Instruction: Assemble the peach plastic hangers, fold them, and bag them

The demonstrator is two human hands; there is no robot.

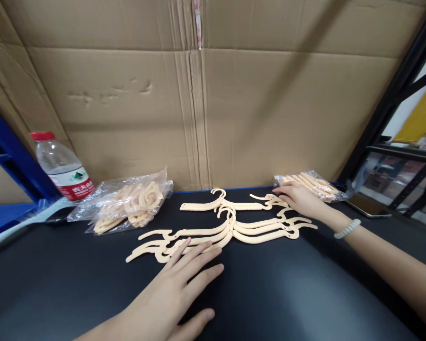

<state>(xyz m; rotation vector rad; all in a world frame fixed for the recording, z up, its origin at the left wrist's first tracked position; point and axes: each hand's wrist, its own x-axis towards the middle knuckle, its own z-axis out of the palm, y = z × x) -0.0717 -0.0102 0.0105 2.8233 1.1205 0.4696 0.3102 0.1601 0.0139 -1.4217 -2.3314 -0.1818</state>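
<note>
Several cream plastic folding hangers point(259, 238) lie overlapped on the black table, hooks toward the back and curled ends at both sides. My left hand point(184, 284) is open above the table, fingers spread, with its fingertips over the near left part of these hangers. Behind them lies another hanger point(199, 206), whose left arm ends bluntly with no curled piece. At its right end my right hand point(298, 199) is closed, with its fingertips on a curled hanger end piece point(270, 198). The palm hides part of that piece.
A clear bag of curled hanger pieces point(138, 201) lies at the left, beside a red-capped water bottle point(66, 168). Another bag of straight pieces point(315, 184) lies at the right, near a phone point(367, 205). A cardboard wall point(270, 118) closes off the back.
</note>
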